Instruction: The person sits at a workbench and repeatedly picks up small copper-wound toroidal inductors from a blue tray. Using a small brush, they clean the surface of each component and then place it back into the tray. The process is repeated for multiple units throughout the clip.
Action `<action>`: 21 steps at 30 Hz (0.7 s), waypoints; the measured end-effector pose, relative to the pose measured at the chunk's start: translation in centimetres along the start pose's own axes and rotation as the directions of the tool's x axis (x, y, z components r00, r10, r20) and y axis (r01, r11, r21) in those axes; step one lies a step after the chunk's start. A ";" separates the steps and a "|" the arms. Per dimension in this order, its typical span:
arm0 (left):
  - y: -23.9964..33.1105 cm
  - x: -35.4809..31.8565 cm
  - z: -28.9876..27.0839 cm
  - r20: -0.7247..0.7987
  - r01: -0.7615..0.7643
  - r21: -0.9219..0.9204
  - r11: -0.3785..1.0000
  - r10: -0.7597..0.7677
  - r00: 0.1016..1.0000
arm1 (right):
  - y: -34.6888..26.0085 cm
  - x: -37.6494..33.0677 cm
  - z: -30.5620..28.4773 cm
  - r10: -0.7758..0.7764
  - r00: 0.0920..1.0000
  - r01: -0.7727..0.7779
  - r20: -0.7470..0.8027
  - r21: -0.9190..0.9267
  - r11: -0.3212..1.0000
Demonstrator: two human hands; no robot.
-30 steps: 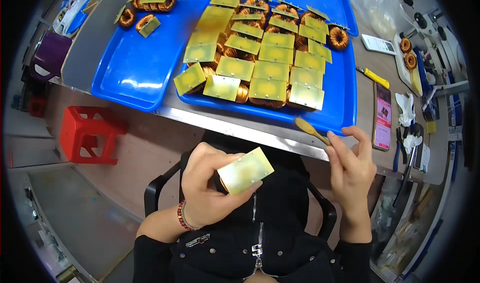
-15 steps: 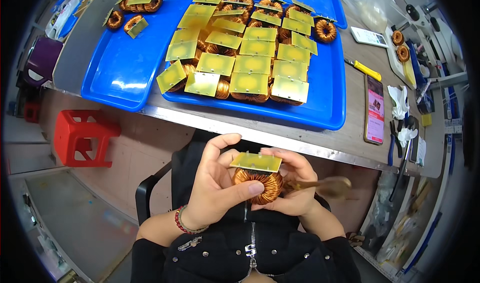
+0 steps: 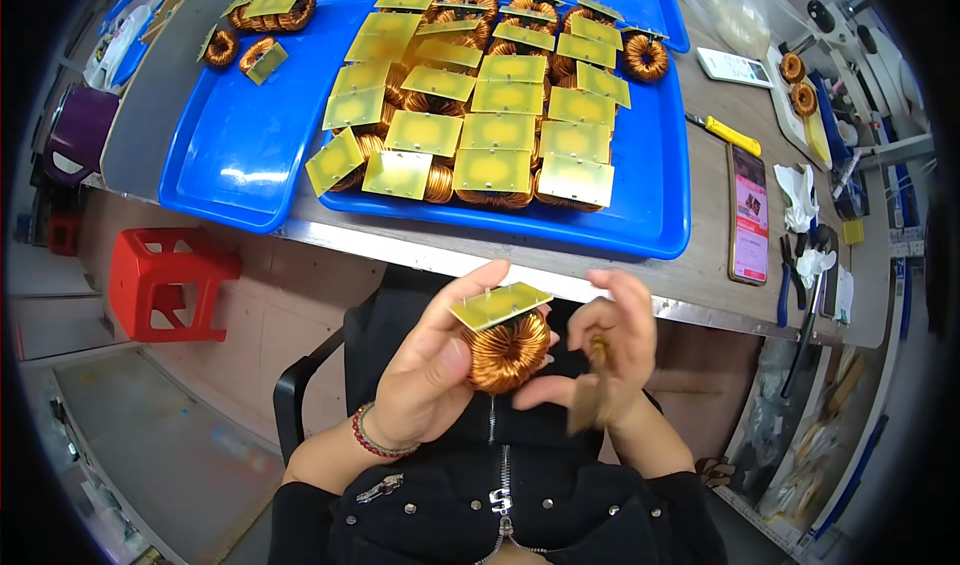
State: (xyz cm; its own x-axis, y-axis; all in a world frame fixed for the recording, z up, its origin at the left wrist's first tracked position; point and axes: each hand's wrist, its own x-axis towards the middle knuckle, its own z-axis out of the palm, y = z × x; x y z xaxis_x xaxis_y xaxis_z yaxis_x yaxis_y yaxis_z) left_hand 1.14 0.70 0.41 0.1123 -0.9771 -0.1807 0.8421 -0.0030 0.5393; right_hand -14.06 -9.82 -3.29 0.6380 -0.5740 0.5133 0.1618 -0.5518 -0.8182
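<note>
In front of my chest, my left hand (image 3: 428, 370) holds a toroidal coil (image 3: 508, 353) wound in copper wire. A yellow-green circuit board (image 3: 500, 306) is attached on top of it, tilted up to the right. Just to the right, apart from the coil, is my right hand (image 3: 622, 340). Its fingers curl around a brown tool (image 3: 592, 395) with a narrow neck and a wider end, smeared by motion so its kind is unclear. The thumb reaches out toward the coil.
Beyond the table's metal edge (image 3: 420, 255), a blue tray (image 3: 655, 190) carries many board-topped coils (image 3: 495, 168). Another blue tray (image 3: 235, 160) at left has several coils. A yellow cutter (image 3: 733, 136), phone (image 3: 748, 215) and pliers (image 3: 785, 280) lie right. A red stool (image 3: 165, 280) stands left.
My right hand has let go of the coil and moved right, its brown tool swinging downward. The coil has turned in my left hand, and its board now slants.
</note>
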 end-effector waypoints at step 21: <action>-0.3 -0.1 -0.7 0.053 -0.108 0.012 0.994 0.108 0.993 | -4.6 1.1 -5.0 -0.168 0.971 -0.003 -0.171 -0.710 0.704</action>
State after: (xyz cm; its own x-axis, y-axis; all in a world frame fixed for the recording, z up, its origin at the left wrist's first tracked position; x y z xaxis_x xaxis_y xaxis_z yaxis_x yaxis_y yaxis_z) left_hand 1.21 0.94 -0.32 0.1741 -0.9816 -0.0777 0.8186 0.1005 0.5655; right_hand -17.88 -10.88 2.36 0.4637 -0.5677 0.6802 -0.4229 -0.8165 -0.3931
